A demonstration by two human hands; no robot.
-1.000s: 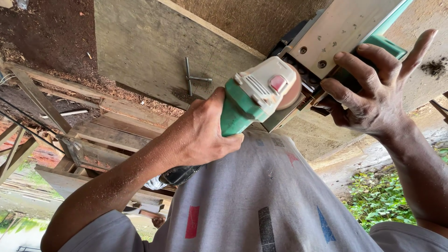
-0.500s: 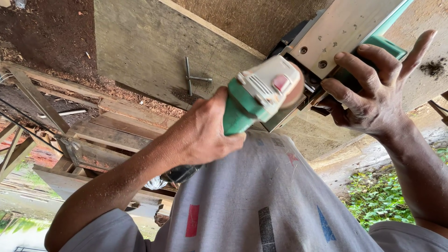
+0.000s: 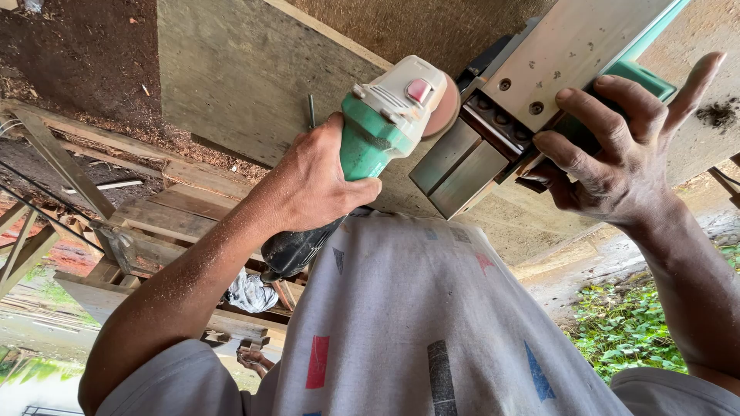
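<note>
My left hand (image 3: 308, 181) is wrapped around the body of a green and white angle grinder (image 3: 378, 123). The grinder's round disc (image 3: 445, 108) sits against the metal base of an electric planer (image 3: 555, 62). The planer is green with a silver sole plate, and it is turned so that the plate faces me. My right hand (image 3: 624, 154) holds the planer from the right, fingers curled over its edge and thumb raised. My grey shirt (image 3: 432, 323) fills the lower part of the view.
A wide, weathered wooden board (image 3: 231, 69) lies just beyond the tools. Stacked timber and pallet slats (image 3: 162, 216) sit at the left on ground strewn with sawdust. Green plants (image 3: 624, 331) grow at the lower right beside a concrete edge.
The grinder's head has shifted slightly up along the planer's metal base. My right hand keeps the planer in about the same place.
</note>
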